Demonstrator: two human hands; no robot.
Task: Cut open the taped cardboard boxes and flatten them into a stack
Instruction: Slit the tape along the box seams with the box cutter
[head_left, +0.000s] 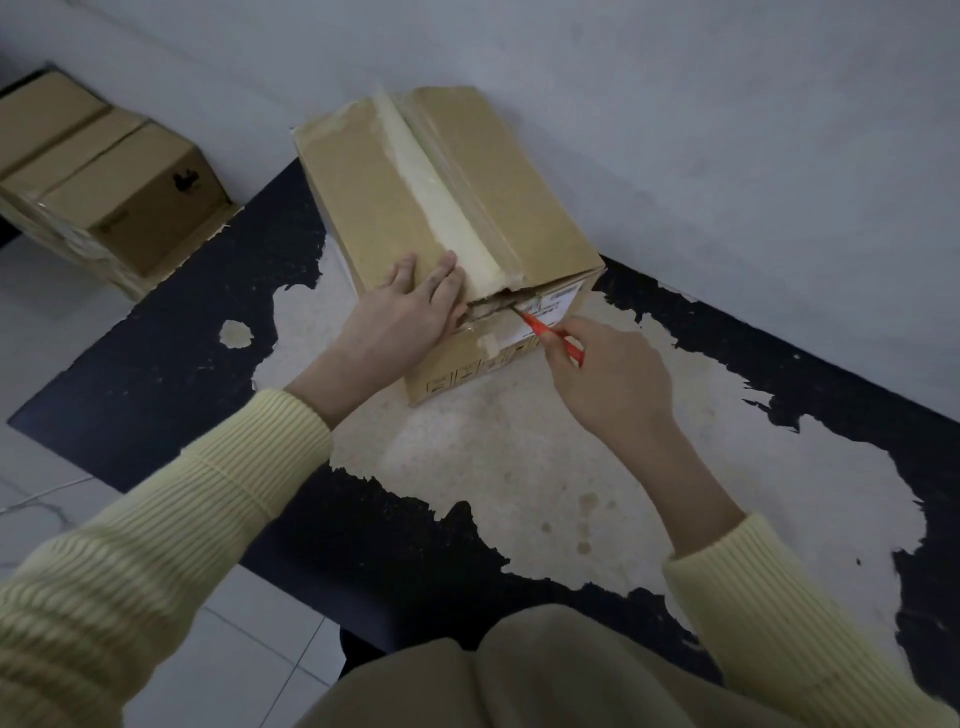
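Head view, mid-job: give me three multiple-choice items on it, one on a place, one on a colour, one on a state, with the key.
1. Where does the left hand lie on the near box?
A) flat on its top, by the near edge
B) under it
C) on its far end

2. What colour is the cutter in the right hand?
A) blue
B) orange-red
C) green

3. How does the near box stand?
A) flattened
B) flaps folded up
C) upright, tape strip on top, torn open at the near edge

Key:
1 A: the fingers lie straight on the top panel.
2 B: the handle shows orange-red above the fingers.
3 C: the pale strip runs the length of the top, and a ragged gap shows where the blade points.
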